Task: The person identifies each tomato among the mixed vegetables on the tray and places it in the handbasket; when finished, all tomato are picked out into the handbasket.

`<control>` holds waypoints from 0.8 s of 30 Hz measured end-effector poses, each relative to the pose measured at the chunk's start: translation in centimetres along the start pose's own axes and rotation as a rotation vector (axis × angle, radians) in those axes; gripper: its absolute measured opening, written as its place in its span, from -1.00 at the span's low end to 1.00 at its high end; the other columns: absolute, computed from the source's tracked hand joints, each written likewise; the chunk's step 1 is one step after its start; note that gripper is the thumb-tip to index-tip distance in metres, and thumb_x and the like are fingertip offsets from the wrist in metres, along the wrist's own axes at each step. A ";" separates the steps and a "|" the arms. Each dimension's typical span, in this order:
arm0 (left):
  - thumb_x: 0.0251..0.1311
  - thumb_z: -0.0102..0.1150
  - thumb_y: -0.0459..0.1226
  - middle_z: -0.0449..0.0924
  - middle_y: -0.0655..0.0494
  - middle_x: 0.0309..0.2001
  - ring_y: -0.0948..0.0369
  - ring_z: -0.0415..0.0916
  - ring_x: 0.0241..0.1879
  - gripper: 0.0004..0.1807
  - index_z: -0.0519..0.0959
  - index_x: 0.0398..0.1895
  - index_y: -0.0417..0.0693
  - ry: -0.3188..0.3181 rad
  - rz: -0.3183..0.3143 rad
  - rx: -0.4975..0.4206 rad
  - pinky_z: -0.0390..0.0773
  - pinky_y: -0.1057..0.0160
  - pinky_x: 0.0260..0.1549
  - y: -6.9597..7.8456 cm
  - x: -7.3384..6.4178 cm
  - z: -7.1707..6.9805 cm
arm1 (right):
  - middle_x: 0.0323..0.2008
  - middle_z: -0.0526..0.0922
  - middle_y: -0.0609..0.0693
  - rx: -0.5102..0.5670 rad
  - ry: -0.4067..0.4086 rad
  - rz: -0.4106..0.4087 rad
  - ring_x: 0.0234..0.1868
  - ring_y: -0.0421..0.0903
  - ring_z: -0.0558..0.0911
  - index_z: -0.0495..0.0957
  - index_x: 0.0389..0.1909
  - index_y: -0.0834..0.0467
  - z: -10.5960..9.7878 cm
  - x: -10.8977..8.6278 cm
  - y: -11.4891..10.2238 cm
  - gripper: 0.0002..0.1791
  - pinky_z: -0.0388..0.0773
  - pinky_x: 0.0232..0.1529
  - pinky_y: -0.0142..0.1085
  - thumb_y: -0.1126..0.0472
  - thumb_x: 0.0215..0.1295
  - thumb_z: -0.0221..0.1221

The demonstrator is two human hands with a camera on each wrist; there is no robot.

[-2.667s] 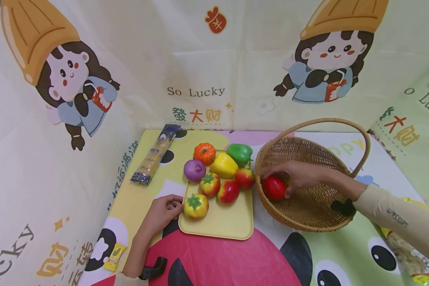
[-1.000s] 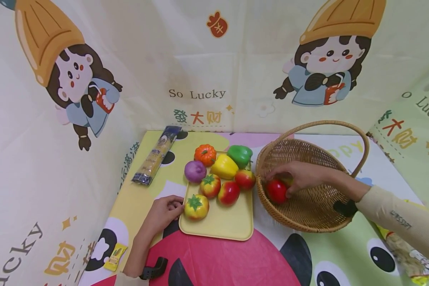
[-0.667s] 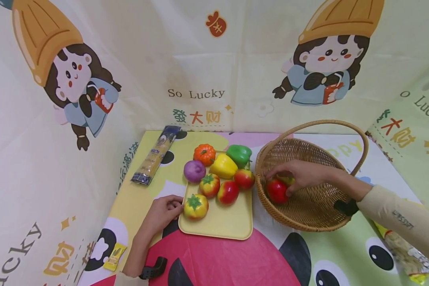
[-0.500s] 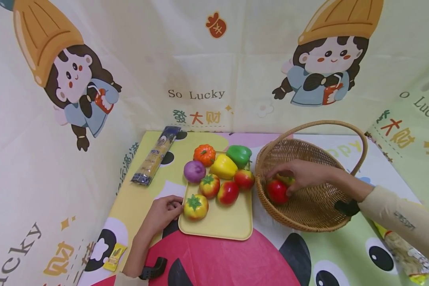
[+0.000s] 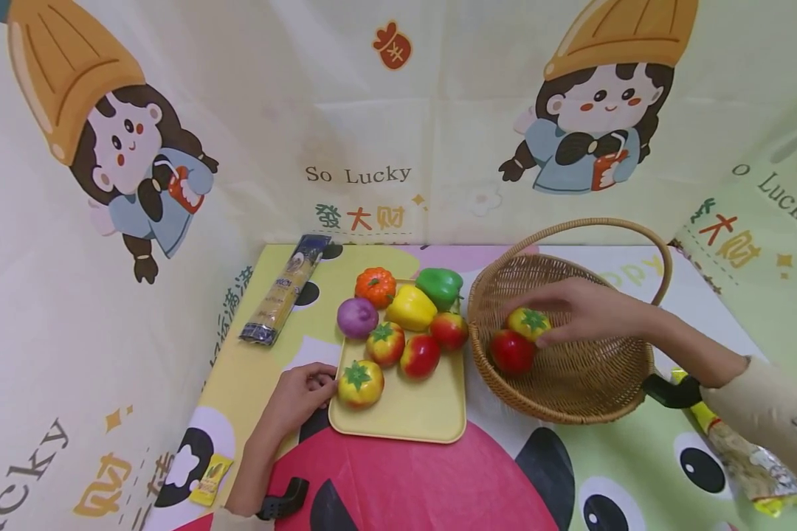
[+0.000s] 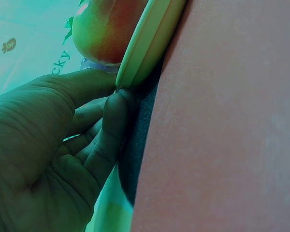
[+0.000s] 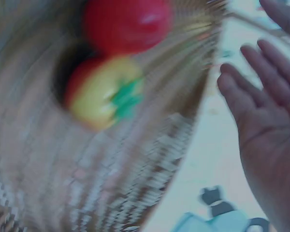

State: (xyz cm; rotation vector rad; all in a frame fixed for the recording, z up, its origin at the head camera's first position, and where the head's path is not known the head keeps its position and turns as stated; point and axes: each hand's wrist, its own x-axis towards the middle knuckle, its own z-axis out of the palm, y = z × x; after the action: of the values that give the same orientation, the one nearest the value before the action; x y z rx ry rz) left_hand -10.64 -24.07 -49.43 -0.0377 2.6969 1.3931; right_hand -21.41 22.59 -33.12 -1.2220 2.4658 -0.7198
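My left hand (image 5: 297, 400) pinches the left edge of a pale yellow tray (image 5: 405, 426) between thumb and fingers, which the left wrist view shows close up. Over a wicker basket (image 5: 571, 391), my right hand (image 5: 587, 310) hovers with its fingers extended and nothing in them. Below that hand, inside the basket, lie a round red fruit (image 5: 512, 352) and, touching it, a yellow-and-red fruit with a green leafy top (image 5: 527, 322). The right wrist view shows the palm (image 7: 275, 130) apart from both fruits, somewhat blurred.
On the tray sit an orange pumpkin (image 5: 375, 287), a purple onion (image 5: 357, 318), yellow (image 5: 412, 308) and green bell peppers (image 5: 440, 288), and several red-yellow fruits. A noodle packet (image 5: 285, 291) lies left, a small yellow sachet (image 5: 210, 479) front left, a clear bag (image 5: 744, 457) right.
My right hand has let go of the red fruit in the basket and lifted up and to the right, uncovering the yellow-and-red one. The left hand stays at the tray edge.
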 end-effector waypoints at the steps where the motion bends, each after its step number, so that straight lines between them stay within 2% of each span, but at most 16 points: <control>1: 0.22 0.27 -0.30 0.58 0.17 -0.46 0.22 0.52 -0.57 -0.80 0.69 -0.10 -0.07 0.001 -0.001 -0.001 0.52 0.30 -0.48 0.0 0.0 0.0 | 0.18 0.55 -0.27 -0.009 0.040 -0.007 0.22 -0.15 0.48 0.48 0.30 -0.19 -0.1 -0.3 -0.6 -0.39 0.54 0.04 -0.16 0.11 0.21 0.38; 3: 0.21 0.27 -0.30 0.58 0.17 -0.46 0.22 0.52 -0.57 -0.80 0.68 -0.10 -0.08 0.001 -0.002 -0.004 0.52 0.30 -0.48 -0.1 0.0 0.0 | 0.19 0.54 -0.27 -0.001 0.122 -0.014 0.21 -0.17 0.50 0.46 0.32 -0.16 0.0 -1.0 -2.2 -0.37 0.54 0.02 -0.23 0.09 0.21 0.39; 6: 0.21 0.28 -0.29 0.58 0.18 -0.46 0.22 0.52 -0.58 -0.79 0.68 -0.09 -0.08 -0.002 0.003 -0.005 0.52 0.30 -0.48 -0.1 0.0 -0.1 | 0.22 0.52 -0.20 0.023 0.253 -0.044 0.22 -0.15 0.51 0.43 0.35 -0.08 0.7 -2.2 -4.9 -0.29 0.51 0.03 -0.34 0.20 0.15 0.43; 9: 0.21 0.28 -0.29 0.58 0.19 -0.46 0.23 0.52 -0.58 -0.79 0.68 -0.09 -0.08 -0.002 0.007 -0.002 0.52 0.30 -0.49 -0.2 0.0 -0.1 | 0.25 0.51 -0.13 0.033 0.366 -0.074 0.23 -0.18 0.50 0.41 0.37 0.01 2.0 -3.1 -7.7 -0.18 0.45 0.05 -0.43 0.30 0.03 0.48; 12: 0.21 0.29 -0.30 0.58 0.19 -0.47 0.23 0.52 -0.59 -0.80 0.69 -0.10 -0.09 0.008 0.014 -0.002 0.52 0.30 -0.50 -0.2 -0.1 -0.1 | 0.28 0.48 -0.11 0.028 0.440 -0.082 0.25 -0.18 0.45 0.39 0.38 0.03 3.9 -3.5 -10.0 -0.10 0.44 0.08 -0.43 0.29 -0.05 0.53; 15: 0.19 0.29 -0.32 0.58 0.19 -0.47 0.25 0.52 -0.60 -0.80 0.69 -0.11 -0.09 0.013 0.029 -0.012 0.52 0.31 -0.52 -0.2 -0.1 -0.1 | 0.31 0.45 -0.10 0.035 0.476 -0.070 0.26 -0.17 0.45 0.37 0.40 0.01 6.2 -3.0 -11.7 -0.07 0.46 0.08 -0.37 0.21 -0.06 0.55; 18: 0.19 0.28 -0.34 0.58 0.18 -0.48 0.26 0.51 -0.61 -0.80 0.69 -0.11 -0.11 0.001 0.046 -0.026 0.50 0.31 -0.53 -0.2 0.0 0.0 | 0.33 0.42 -0.12 0.107 0.480 -0.051 0.30 -0.12 0.42 0.33 0.42 -0.04 8.6 -1.9 -12.8 -0.07 0.43 0.15 -0.31 0.14 -0.02 0.54; 22: 0.18 0.27 -0.35 0.58 0.20 -0.49 0.27 0.50 -0.62 -0.79 0.69 -0.10 -0.11 -0.007 0.055 -0.028 0.49 0.31 -0.54 -0.2 0.0 0.1 | 0.34 0.41 -0.17 0.209 0.475 -0.032 0.34 -0.10 0.37 0.32 0.43 -0.11 11.8 0.5 -13.2 -0.10 0.32 0.25 -0.28 -0.01 0.03 0.50; 24: 0.18 0.27 -0.35 0.58 0.21 -0.50 0.27 0.50 -0.62 -0.79 0.69 -0.11 -0.10 0.000 0.053 -0.023 0.49 0.32 -0.54 -0.2 0.0 0.0 | 0.33 0.41 -0.20 0.226 0.483 -0.019 0.34 -0.12 0.37 0.34 0.41 -0.12 13.3 1.9 -13.1 -0.11 0.32 0.27 -0.22 -0.08 0.03 0.49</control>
State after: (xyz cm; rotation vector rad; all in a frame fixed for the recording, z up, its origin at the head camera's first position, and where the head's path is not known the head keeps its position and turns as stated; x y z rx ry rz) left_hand -10.65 -24.13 -49.58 0.0321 2.7007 1.4376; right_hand -7.72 10.27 -37.01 -1.0843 2.6374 -1.3967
